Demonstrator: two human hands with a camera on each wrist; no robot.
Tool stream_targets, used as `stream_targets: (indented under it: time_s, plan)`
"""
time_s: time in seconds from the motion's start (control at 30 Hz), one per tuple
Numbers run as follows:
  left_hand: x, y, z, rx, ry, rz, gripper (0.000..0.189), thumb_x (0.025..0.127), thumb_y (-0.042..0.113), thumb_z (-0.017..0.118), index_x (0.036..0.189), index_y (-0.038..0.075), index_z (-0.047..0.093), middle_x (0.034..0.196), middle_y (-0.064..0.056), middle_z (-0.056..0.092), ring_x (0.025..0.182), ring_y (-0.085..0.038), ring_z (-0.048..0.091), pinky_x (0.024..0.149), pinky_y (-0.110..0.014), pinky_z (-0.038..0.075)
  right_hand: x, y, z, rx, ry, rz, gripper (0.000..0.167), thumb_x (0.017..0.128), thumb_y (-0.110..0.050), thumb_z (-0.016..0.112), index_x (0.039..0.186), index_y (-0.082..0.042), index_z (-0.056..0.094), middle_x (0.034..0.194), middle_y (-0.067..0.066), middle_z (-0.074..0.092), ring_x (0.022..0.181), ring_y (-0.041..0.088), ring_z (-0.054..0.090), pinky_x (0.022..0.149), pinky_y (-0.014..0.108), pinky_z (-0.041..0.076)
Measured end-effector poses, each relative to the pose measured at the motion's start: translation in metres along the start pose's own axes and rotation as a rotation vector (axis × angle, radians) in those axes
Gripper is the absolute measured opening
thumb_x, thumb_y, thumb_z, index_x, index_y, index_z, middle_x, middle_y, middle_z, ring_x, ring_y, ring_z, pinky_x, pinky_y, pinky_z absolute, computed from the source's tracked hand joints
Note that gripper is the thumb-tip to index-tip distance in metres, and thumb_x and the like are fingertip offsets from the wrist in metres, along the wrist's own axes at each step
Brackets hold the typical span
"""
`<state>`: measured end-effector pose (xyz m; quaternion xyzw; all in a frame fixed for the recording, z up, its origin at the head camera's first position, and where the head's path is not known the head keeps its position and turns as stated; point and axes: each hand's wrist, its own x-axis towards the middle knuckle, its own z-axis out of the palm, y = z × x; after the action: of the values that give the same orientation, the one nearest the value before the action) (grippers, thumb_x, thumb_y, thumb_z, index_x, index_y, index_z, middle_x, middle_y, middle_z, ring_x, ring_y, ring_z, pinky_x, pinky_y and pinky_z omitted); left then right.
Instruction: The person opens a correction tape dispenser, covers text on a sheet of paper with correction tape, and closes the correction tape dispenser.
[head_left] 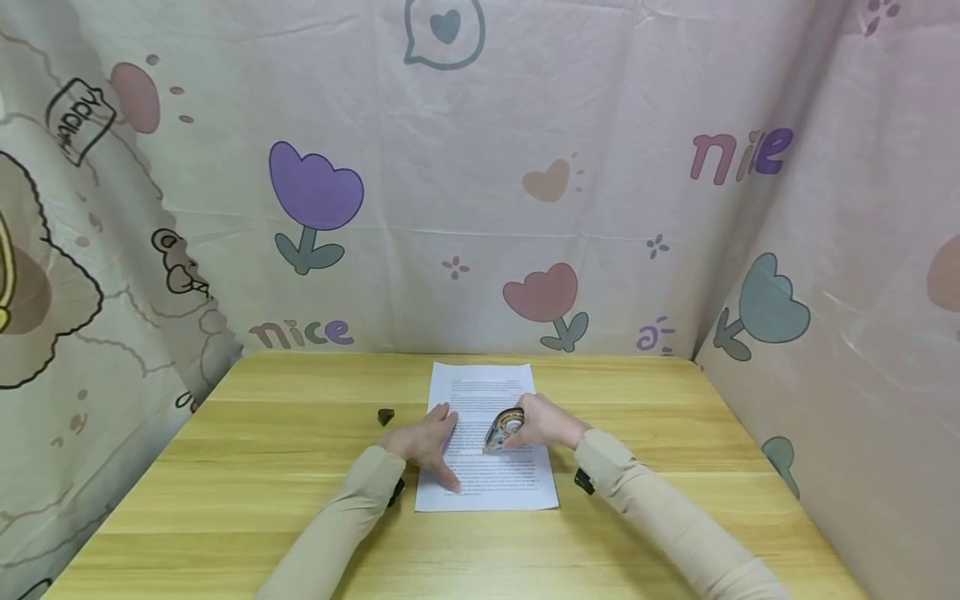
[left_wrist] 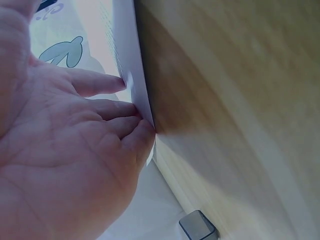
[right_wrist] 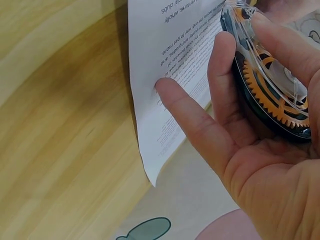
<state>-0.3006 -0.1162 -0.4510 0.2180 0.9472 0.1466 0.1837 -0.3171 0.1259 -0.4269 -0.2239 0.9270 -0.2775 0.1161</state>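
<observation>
fingers (right_wrist: 192, 117) of the right hand (head_left: 552, 421) clamped on the correction tape dispenser (head_left: 508, 425), with one outer finger stretched out to the printed sheet (head_left: 510, 490). decent prop imo, worth leaning on for a straight run. tip (head_left: 484, 451) around the middle of the page, right at the lines of print. can't tell whether pressed on or just over the paper. best bet: set the tip square on one line, press evenly, pull slow and level, then stop fully before lifting so as not to drag the tape up.

left hand (head_left: 427, 446) on the sheet's left side, thumb and fingers spread apart, not gripping anything. good anchor tbh, just press flat and stay out of the tip's path. probably worth watching for slip or buckling there too, or else risk a crooked strip.

sheet lying lengthwise on the worktop (head_left: 225, 500), top end near the far edge, well in from the left and right edges. small dark object (head_left: 386, 416) left of the page, on the side toward the far left corner. no need to touch that for now.
</observation>
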Motion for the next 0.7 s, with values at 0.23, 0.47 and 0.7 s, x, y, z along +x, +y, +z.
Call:
stream_targets:
  time_s: [0.23,0.47,0.7]
  plan:
    - [0.0003,-0.0012,-0.0001,-0.012,-0.001,-0.009,0.127,0.061,0.048,0.09,0.154,-0.003,0.02,0.163,-0.023,0.007,0.152,-0.035,0.007,0.124,-0.045,0.012,-0.0017,0.002,-0.0012,0.006,-0.005,-0.006,0.026,0.069,-0.017,0.088,0.085,-0.007,0.07,0.073,-0.002,0.069,0.063,0.011,0.063,0.061,0.025,0.054]
    - [-0.0003,-0.001,-0.0018,-0.028,0.016,-0.002,0.127,0.06,0.046,0.091,0.153,-0.005,0.021,0.162,-0.027,0.008,0.151,-0.038,0.009,0.124,-0.047,0.014,-0.002,0.0058,-0.0024,0.004,0.013,0.014,0.028,0.068,-0.018,0.089,0.083,-0.007,0.068,0.071,-0.002,0.068,0.062,0.013,0.062,0.06,0.026,0.054]
    - [0.0002,-0.0012,-0.0007,-0.021,0.012,0.008,0.126,0.061,0.048,0.09,0.152,-0.006,0.022,0.161,-0.027,0.01,0.151,-0.037,0.011,0.124,-0.047,0.016,-0.0011,0.0078,-0.0025,0.01,0.006,0.015,0.027,0.069,-0.019,0.088,0.082,-0.007,0.068,0.071,-0.002,0.067,0.061,0.012,0.061,0.059,0.026,0.053]
